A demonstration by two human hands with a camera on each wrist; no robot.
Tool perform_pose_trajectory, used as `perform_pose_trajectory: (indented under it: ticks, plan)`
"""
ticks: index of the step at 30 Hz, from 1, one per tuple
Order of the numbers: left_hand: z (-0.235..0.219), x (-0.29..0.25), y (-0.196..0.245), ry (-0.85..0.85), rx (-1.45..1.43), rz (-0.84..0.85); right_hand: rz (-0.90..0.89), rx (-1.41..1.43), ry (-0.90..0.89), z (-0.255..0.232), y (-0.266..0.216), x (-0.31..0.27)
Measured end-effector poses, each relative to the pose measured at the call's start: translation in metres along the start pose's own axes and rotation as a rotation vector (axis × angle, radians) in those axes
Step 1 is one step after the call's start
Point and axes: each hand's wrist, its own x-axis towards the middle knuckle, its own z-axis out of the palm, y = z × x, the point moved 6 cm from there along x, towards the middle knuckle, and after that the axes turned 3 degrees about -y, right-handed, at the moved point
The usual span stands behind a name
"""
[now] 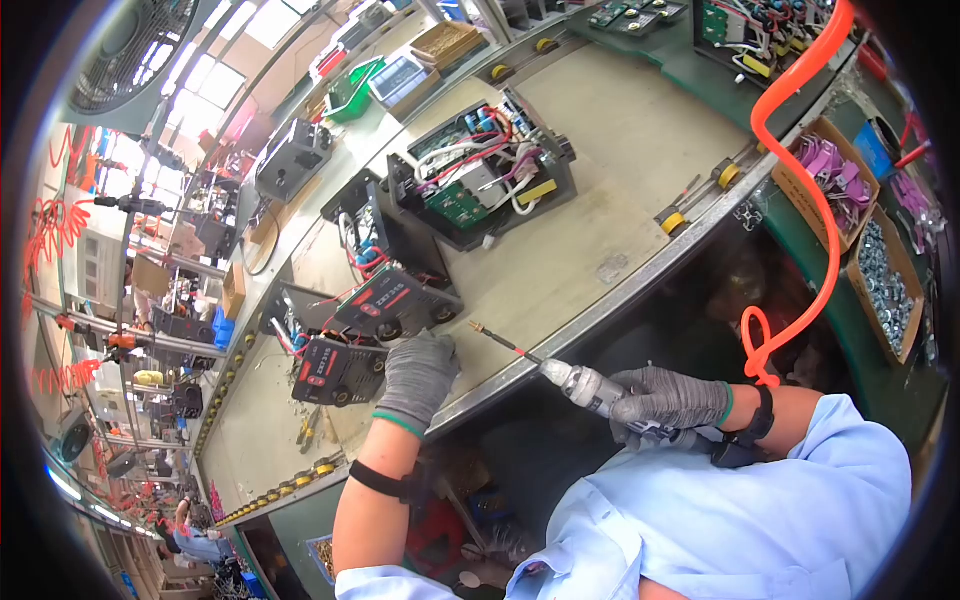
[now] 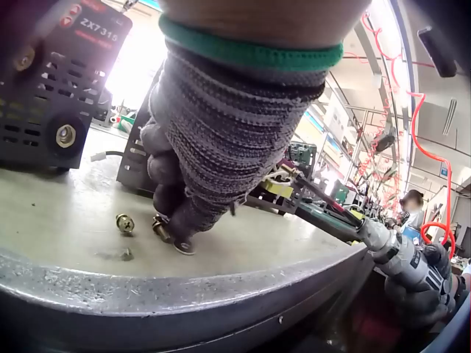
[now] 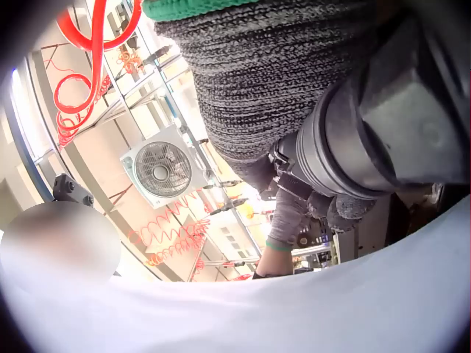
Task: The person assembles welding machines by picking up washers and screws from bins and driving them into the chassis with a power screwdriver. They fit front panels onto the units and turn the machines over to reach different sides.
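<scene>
In a grey glove, the left hand (image 1: pixel 420 378) (image 2: pixel 221 132) reaches down to the worktable near its front edge, its fingertips round a small brass bolt (image 2: pixel 160 226). Another brass bolt (image 2: pixel 125 223) stands beside it, and a flat ring (image 2: pixel 184 248) lies under the fingertips. The right hand (image 1: pixel 672 400) (image 2: pixel 421 294) (image 3: pixel 257 81), also gloved, grips a power screwdriver (image 1: pixel 588 388) (image 2: pixel 394 254) (image 3: pixel 368 132) off the table's front edge, its long bit pointing toward the left hand. Black ZX7315 panels (image 1: pixel 385 300) (image 2: pixel 55 81) stand just beyond the left hand.
An open unit with wires (image 1: pixel 480 175) sits farther back on the worktable (image 1: pixel 560 250). A red coiled hose (image 1: pixel 835 230) hangs at the right, by boxes of purple parts (image 1: pixel 830 180) and screws (image 1: pixel 885 285). The metal table edge (image 1: pixel 600 310) runs in front.
</scene>
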Motion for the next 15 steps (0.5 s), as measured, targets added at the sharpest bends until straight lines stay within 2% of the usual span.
perform_pose_trajectory:
  ticks: [3, 5, 6, 7, 9, 10, 15]
  plan:
    - [-0.006, 0.002, 0.004, -0.021, 0.029, -0.004, 0.007, 0.019, 0.04, 0.003, -0.007, -0.011]
    - [-0.037, -0.006, 0.0, 0.365, -0.309, -0.043, 0.013, 0.007, 0.027, 0.001, -0.014, -0.015]
    - [-0.054, -0.008, 0.0, 0.444, -0.655, -0.058, -0.01, 0.004, 0.018, 0.0, -0.016, -0.015]
    - [-0.065, -0.007, 0.004, 0.439, -0.652, -0.059, -0.031, 0.001, 0.005, 0.001, -0.017, -0.015]
    - [-0.067, -0.002, 0.001, 0.335, -1.355, -0.186, -0.032, 0.004, 0.015, 0.003, -0.025, -0.016]
    - [-0.079, -0.002, 0.007, 0.325, -1.393, -0.163, -0.033, 0.006, 0.03, 0.003, -0.031, -0.017]
    - [-0.08, 0.005, 0.017, 0.302, -1.47, -0.158, -0.052, 0.037, 0.024, -0.002, -0.04, -0.018]
